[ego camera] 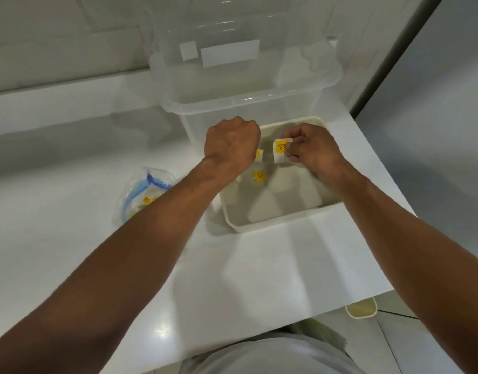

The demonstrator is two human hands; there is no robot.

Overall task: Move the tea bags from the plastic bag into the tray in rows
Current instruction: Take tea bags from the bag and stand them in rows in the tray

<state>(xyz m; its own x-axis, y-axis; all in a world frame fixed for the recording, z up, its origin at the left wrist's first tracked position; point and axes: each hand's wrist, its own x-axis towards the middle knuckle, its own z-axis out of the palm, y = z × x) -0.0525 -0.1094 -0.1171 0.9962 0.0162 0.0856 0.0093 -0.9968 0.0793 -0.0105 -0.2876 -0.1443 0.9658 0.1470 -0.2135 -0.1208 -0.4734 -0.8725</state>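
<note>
Here, your right hand [314, 149] pinches a tea bag [281, 151] between thumb and fingertips, holding it above the far part of the tray [281, 220]; the packet is a flat white paper rectangle with a yellow label, its long axis running roughly vertical in the head view, tilted slightly. Your left hand [232, 143] is closed in a fist over the tray's left edge; a second tea bag [259, 153] shows at its lower right edge, but whether the fist grips it cannot be told. A third tea bag [258, 176] lies inside the tray near its left wall. The tray is a cream rectangular plastic tub with rounded corners. The plastic bag [143, 193], clear and crumpled with a blue strip, lies on the white glossy counter [70, 238] left of the tray, with yellow-labelled packets inside. A clear plastic storage box [243, 85] stands just behind the tray.
</note>
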